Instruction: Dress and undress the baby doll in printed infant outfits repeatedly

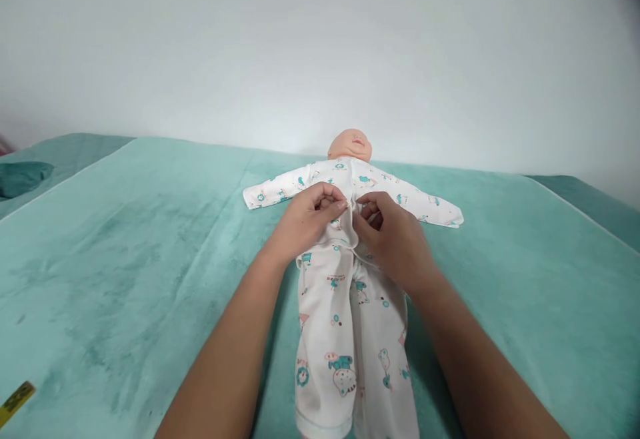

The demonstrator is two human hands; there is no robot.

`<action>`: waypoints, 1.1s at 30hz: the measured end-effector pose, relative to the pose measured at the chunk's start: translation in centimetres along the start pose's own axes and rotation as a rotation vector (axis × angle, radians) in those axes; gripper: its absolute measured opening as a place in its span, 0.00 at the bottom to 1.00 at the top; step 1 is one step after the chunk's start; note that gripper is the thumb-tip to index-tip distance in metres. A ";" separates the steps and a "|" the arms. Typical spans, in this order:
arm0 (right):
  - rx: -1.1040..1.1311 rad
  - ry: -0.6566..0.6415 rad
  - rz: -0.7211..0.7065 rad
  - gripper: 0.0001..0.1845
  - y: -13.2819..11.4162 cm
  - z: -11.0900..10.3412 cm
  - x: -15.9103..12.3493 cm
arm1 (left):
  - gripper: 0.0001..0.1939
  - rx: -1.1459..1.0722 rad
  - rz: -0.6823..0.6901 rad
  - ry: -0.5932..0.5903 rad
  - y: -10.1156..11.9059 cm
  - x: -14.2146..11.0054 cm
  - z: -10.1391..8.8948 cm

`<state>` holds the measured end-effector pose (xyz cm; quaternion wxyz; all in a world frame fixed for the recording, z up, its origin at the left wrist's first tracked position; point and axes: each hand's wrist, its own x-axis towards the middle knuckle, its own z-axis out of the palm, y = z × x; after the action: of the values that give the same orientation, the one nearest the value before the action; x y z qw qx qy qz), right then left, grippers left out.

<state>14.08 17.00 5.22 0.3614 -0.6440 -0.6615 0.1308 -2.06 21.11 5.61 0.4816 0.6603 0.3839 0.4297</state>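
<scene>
A baby doll [350, 144] lies on its back, dressed in a white printed baby shirt [333, 171] and matching trousers [327, 319]. Its sleeves stretch out to both sides. My left hand [315, 215] pinches the shirt's front edge between thumb and forefinger, near the middle of the chest. Close beside it, my right hand [390, 229] has its fingers closed on the other front edge of the shirt. Below the hands the two front edges part a little. Any fastener under my fingertips is too small to make out.
A green cloth [150, 279] with soft creases covers the surface under the doll. Behind stands a white wall [250, 52]. A yellow and black strip [17, 400] lies at the lower left, and a dark green bundle [24, 177] sits at the far left.
</scene>
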 end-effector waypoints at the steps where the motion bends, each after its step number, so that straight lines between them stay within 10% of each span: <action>1: -0.053 0.006 0.007 0.09 -0.3 0.1 0.1 | 0.06 -0.044 0.000 0.008 -0.1 0.0 -0.1; 7: -0.255 -0.017 0.043 0.08 -1.5 0.3 0.4 | 0.08 -0.249 0.010 0.064 -0.5 0.3 0.2; 16: 0.709 -0.021 0.175 0.09 1.1 -1.1 1.3 | 0.04 -0.111 0.031 0.124 0.3 0.0 1.7; 33: 0.658 -0.113 0.123 0.09 1.3 -0.5 1.0 | 0.07 -0.022 0.007 0.069 0.3 0.2 1.3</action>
<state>15.42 18.01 5.06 0.5041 -0.5232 -0.5629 0.3941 -0.79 20.83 5.68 0.4737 0.6413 0.3930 0.4581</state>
